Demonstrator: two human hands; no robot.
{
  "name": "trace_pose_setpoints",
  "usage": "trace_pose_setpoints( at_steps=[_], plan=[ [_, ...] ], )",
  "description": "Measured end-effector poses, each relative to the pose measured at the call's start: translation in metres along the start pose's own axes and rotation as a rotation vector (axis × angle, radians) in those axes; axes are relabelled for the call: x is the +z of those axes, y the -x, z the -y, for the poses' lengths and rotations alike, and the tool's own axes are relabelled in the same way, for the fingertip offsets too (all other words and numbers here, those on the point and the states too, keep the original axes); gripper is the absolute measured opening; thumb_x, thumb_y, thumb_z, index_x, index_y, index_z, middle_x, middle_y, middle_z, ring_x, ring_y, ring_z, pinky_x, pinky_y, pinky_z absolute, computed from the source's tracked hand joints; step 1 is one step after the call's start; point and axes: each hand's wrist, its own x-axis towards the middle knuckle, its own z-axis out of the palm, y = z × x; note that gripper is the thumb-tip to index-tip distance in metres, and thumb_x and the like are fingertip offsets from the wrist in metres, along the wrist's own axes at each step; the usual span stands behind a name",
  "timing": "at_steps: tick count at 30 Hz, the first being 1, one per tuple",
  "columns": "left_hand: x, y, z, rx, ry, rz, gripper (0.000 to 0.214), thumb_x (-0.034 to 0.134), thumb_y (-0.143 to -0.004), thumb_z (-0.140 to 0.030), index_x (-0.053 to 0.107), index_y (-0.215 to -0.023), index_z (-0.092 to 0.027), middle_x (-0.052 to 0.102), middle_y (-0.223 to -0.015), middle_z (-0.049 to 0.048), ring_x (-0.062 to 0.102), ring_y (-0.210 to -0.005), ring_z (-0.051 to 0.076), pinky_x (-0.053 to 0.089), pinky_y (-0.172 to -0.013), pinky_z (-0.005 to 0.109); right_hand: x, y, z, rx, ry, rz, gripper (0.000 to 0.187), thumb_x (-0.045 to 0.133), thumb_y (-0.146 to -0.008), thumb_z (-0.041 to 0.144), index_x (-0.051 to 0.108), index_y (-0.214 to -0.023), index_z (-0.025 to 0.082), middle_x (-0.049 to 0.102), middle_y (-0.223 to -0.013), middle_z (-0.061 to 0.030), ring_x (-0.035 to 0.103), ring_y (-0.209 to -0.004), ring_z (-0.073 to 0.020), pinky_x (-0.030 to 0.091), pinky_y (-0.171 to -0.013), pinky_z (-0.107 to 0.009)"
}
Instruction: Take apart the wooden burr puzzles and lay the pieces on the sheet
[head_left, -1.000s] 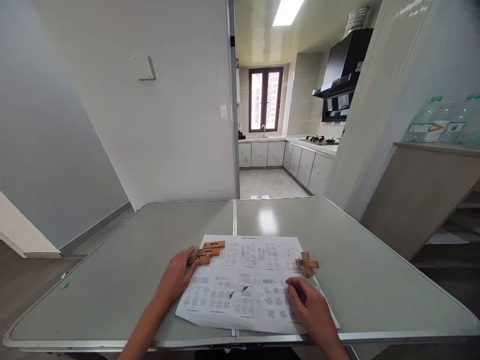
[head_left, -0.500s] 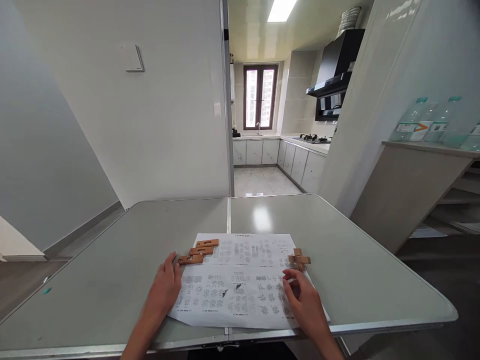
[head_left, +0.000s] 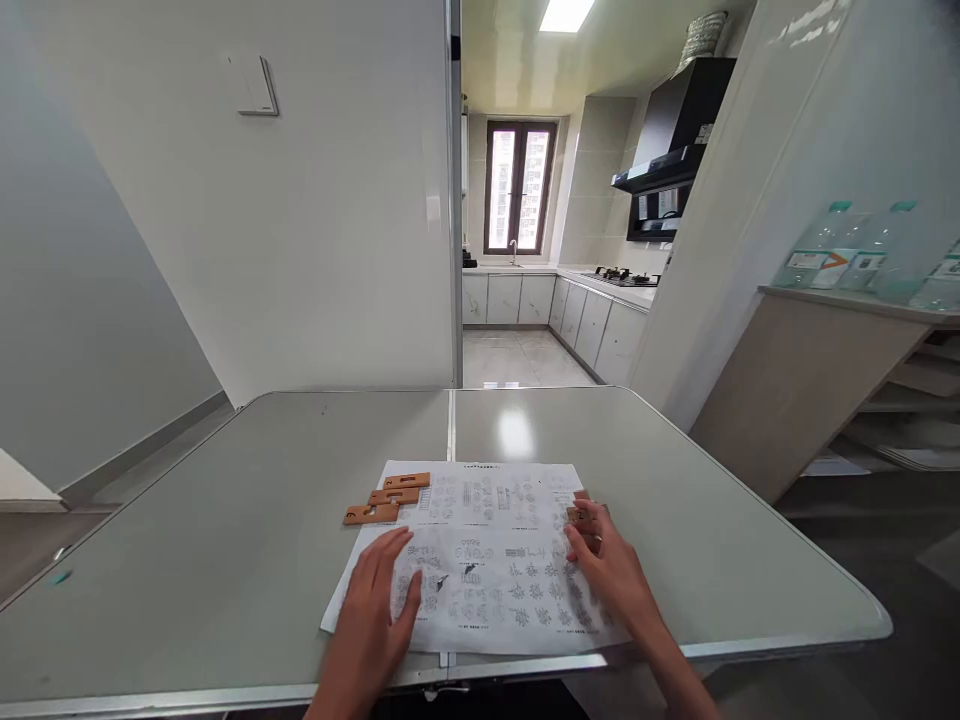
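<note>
My left hand (head_left: 379, 600) rests low over the left part of the printed sheet (head_left: 487, 540), fingers and thumb spread, holding nothing. Above its fingertips, three flat wooden puzzle pieces (head_left: 394, 497) with cut-out slots lie staggered across the sheet's left edge; dark marks show on some of them. On the sheet's right edge sits a small cross-shaped wooden puzzle (head_left: 579, 513), largely hidden by my right hand (head_left: 607, 565). The fingers and thumb of that hand are curled round the near side of the wooden cross. Rows of small line diagrams cover the paper.
The grey-green folding table (head_left: 225, 560) has a metal rim and a seam down its middle. A small teal bit (head_left: 61, 577) lies near the left edge. Plastic bottles (head_left: 817, 250) stand on a shelf unit at right. Beyond a doorway is a kitchen.
My left hand has left the flat wooden pieces and come down and right onto the sheet, fingers spreading. My right hand has reached forward onto the wooden cross. The view shifted slightly.
</note>
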Motion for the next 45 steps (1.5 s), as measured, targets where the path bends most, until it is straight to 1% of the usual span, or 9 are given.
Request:
trace_pose_setpoints(
  at_steps=[3,7,11,15,25,33,38,42,45],
  plan=[
    [0.004,0.003,-0.013,0.022,0.102,0.077,0.034,0.055,-0.100,-0.033,0.059,-0.133,-0.030,0.063,-0.140,0.0075,0.060,-0.131,0.029,0.054,-0.107,0.049,0.000,0.007,0.011,-0.053,-0.053,0.040,0.037,0.066,-0.088,0.058,0.064,-0.106,0.026,0.074,-0.087,-0.0027,0.066,-0.068,-0.0199,0.051,-0.066,-0.032],
    [0.000,-0.001,-0.038,-0.076,0.343,0.245,0.030,0.055,-0.101,-0.037,0.063,-0.129,-0.033,0.063,-0.141,0.0065,0.060,-0.131,0.028,0.051,-0.111,0.048,0.009,0.029,0.026,-0.083,-0.355,0.271,0.039,0.063,-0.093,0.063,0.057,-0.096,0.024,0.055,-0.063,0.0051,0.045,-0.057,-0.0133,0.035,-0.051,-0.024],
    [-0.006,-0.011,-0.063,-0.236,0.603,0.456,0.051,0.064,-0.095,-0.037,0.053,-0.144,-0.033,0.062,-0.143,0.0082,0.062,-0.127,0.028,0.051,-0.110,0.048,0.025,0.051,0.040,-0.052,-0.623,0.514,0.040,0.059,-0.098,0.062,0.053,-0.093,0.024,0.036,-0.056,0.0109,0.032,-0.049,-0.0087,0.027,-0.048,-0.022],
    [-0.007,-0.021,-0.076,-0.243,0.790,0.528,0.073,0.073,-0.080,-0.020,0.050,-0.148,-0.033,0.058,-0.151,0.0065,0.058,-0.133,0.030,0.045,-0.115,0.049,0.036,0.066,0.057,-0.018,-0.756,0.650,0.043,0.062,-0.096,0.063,0.052,-0.089,0.023,0.033,-0.060,0.0105,0.027,-0.049,-0.0071,0.025,-0.046,-0.021],
    [-0.003,-0.017,-0.085,-0.291,0.784,0.388,0.064,0.075,-0.080,-0.033,0.054,-0.140,-0.028,0.064,-0.141,0.0115,0.059,-0.132,0.034,0.044,-0.114,0.051,0.029,0.079,0.080,-0.008,-0.605,0.553,0.048,0.056,-0.096,0.069,0.053,-0.111,0.024,0.041,-0.060,0.0099,0.038,-0.052,-0.0099,0.032,-0.050,-0.022],
    [-0.010,-0.026,-0.091,-0.255,0.733,0.346,0.062,0.081,-0.074,-0.033,0.060,-0.132,-0.027,0.071,-0.129,0.0108,0.065,-0.122,0.033,0.049,-0.109,0.050,0.031,0.085,0.081,-0.039,-0.540,0.448,0.048,0.056,-0.096,0.070,0.057,-0.099,0.023,0.044,-0.062,0.0075,0.038,-0.056,-0.0100,0.035,-0.051,-0.022],
    [-0.006,-0.022,-0.089,-0.250,0.721,0.231,0.059,0.081,-0.076,-0.034,0.059,-0.130,-0.027,0.073,-0.122,0.0082,0.068,-0.115,0.031,0.054,-0.103,0.045,0.036,0.088,0.078,0.004,-0.546,0.469,0.059,0.057,-0.092,0.075,0.052,-0.123,0.025,0.054,-0.073,0.0050,0.043,-0.055,-0.0105,0.040,-0.051,-0.023],
    [0.000,-0.018,-0.090,-0.194,0.617,0.117,0.053,0.080,-0.079,-0.032,0.058,-0.127,-0.029,0.073,-0.117,0.0053,0.070,-0.102,0.026,0.057,-0.096,0.043,0.038,0.088,0.077,0.037,-0.487,0.555,0.054,0.062,-0.090,0.072,0.061,-0.108,0.022,0.055,-0.073,0.0040,0.046,-0.057,-0.0109,0.040,-0.052,-0.023],
    [-0.002,-0.016,-0.091,-0.167,0.624,0.136,0.050,0.076,-0.083,-0.030,0.058,-0.129,-0.030,0.071,-0.124,0.0062,0.069,-0.108,0.027,0.055,-0.101,0.045,0.035,0.089,0.080,-0.032,-0.399,0.567,0.047,0.061,-0.093,0.067,0.066,-0.100,0.021,0.059,-0.077,0.0017,0.048,-0.061,-0.0124,0.041,-0.057,-0.025]
  ],
)
